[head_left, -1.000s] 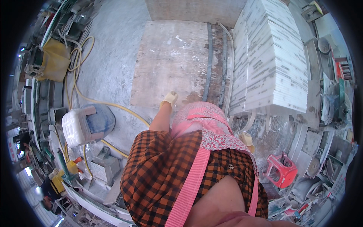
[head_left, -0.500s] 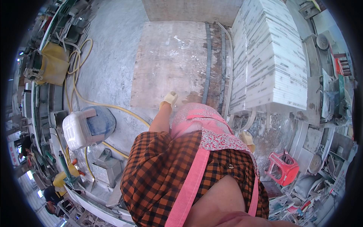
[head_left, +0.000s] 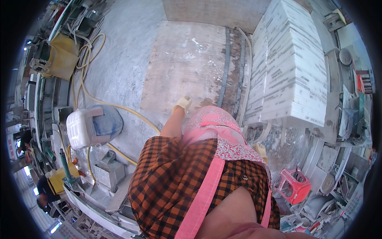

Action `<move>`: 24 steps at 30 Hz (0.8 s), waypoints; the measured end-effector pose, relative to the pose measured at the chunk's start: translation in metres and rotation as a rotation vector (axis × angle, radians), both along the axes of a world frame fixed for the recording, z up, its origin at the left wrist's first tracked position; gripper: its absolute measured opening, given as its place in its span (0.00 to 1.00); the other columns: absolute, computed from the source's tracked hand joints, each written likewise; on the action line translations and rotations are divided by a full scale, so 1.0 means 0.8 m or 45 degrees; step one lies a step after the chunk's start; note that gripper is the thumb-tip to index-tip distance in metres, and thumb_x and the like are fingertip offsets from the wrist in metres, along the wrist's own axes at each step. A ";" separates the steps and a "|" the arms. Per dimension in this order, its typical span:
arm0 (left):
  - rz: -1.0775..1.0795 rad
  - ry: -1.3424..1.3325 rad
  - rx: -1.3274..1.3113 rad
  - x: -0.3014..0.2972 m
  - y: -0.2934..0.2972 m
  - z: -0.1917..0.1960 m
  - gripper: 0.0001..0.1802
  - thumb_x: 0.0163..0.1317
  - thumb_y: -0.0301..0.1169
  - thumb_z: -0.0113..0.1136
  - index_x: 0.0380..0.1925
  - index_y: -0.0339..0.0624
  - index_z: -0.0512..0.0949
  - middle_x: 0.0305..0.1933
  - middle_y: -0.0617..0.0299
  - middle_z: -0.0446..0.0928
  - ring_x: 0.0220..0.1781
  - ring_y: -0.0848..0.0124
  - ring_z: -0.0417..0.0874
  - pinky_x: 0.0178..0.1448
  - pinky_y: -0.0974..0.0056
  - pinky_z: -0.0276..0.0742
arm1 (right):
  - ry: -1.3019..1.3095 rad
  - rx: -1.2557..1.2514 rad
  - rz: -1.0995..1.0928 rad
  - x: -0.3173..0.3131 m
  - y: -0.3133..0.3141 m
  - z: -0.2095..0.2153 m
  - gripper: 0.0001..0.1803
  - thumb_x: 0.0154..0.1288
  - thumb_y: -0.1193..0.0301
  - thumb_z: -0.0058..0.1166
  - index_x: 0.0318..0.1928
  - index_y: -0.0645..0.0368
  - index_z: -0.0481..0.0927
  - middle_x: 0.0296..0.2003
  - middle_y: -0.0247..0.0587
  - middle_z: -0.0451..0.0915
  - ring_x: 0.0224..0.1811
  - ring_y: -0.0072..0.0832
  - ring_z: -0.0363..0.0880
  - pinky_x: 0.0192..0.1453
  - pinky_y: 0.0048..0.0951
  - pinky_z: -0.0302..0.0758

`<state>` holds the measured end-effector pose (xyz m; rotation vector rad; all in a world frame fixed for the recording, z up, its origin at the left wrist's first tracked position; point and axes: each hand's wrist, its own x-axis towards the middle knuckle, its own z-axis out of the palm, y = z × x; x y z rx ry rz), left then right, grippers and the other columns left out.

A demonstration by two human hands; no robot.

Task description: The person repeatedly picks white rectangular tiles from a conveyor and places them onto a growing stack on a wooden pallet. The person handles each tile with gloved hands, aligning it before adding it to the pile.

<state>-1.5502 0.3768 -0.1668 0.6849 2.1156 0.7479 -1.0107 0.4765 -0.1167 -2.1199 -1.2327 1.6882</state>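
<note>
My left hand (head_left: 184,102), in a pale yellow glove, hangs in front of my body with its fingers curled closed. Nothing shows in it. Below and beyond it lies a large worn wooden sheet (head_left: 185,59), and I cannot tell whether the hand touches it. My right hand (head_left: 260,150), also gloved, is at my right side, partly covered by the pink flowered apron (head_left: 217,119); its fingers are hidden. Nearest to that side stands a tall stack of white slabs with grey streaks (head_left: 290,63).
A yellow hose (head_left: 119,106) runs across the wet grey floor at left, past a blue bucket (head_left: 109,123) with a white plastic container (head_left: 79,127). A red plastic stool (head_left: 294,185) stands at lower right. Dark strips (head_left: 226,63) lie beside the wooden sheet.
The surroundings have shifted slightly in view, with the slab stack and red stool a little lower. Both hands keep nearly the same pose.
</note>
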 end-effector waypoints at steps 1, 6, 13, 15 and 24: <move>0.009 -0.017 0.006 0.000 -0.001 -0.001 0.20 0.55 0.43 0.54 0.41 0.40 0.80 0.40 0.44 0.81 0.45 0.49 0.82 0.49 0.53 0.77 | -0.012 -0.004 -0.048 -0.001 0.000 0.000 0.18 0.68 0.65 0.49 0.45 0.71 0.76 0.34 0.49 0.84 0.32 0.30 0.83 0.38 0.28 0.79; 0.039 -0.028 0.007 0.000 -0.004 -0.011 0.19 0.56 0.42 0.55 0.40 0.40 0.81 0.40 0.44 0.82 0.44 0.50 0.83 0.48 0.54 0.77 | -0.024 -0.008 -0.080 -0.007 0.000 0.004 0.18 0.68 0.66 0.49 0.46 0.71 0.76 0.34 0.49 0.84 0.33 0.31 0.83 0.39 0.28 0.80; 0.057 -0.038 -0.009 -0.001 -0.003 -0.023 0.19 0.56 0.43 0.55 0.40 0.40 0.81 0.39 0.44 0.82 0.45 0.51 0.83 0.48 0.53 0.77 | -0.001 -0.030 -0.129 -0.011 0.001 0.007 0.18 0.67 0.65 0.49 0.44 0.70 0.77 0.33 0.48 0.84 0.32 0.30 0.83 0.39 0.26 0.79; 0.045 -0.019 -0.010 -0.002 -0.002 -0.024 0.19 0.56 0.43 0.55 0.39 0.40 0.81 0.39 0.44 0.82 0.45 0.51 0.83 0.48 0.53 0.77 | -0.004 -0.032 -0.112 -0.008 0.000 0.002 0.17 0.66 0.65 0.49 0.44 0.69 0.77 0.33 0.48 0.84 0.33 0.30 0.83 0.39 0.26 0.79; -0.127 0.017 -0.128 -0.008 0.009 -0.006 0.19 0.59 0.40 0.55 0.45 0.39 0.79 0.41 0.52 0.81 0.44 0.62 0.81 0.48 0.60 0.75 | 0.128 -0.029 -0.013 0.011 -0.013 -0.015 0.16 0.66 0.63 0.51 0.43 0.66 0.78 0.33 0.43 0.83 0.32 0.26 0.80 0.39 0.27 0.76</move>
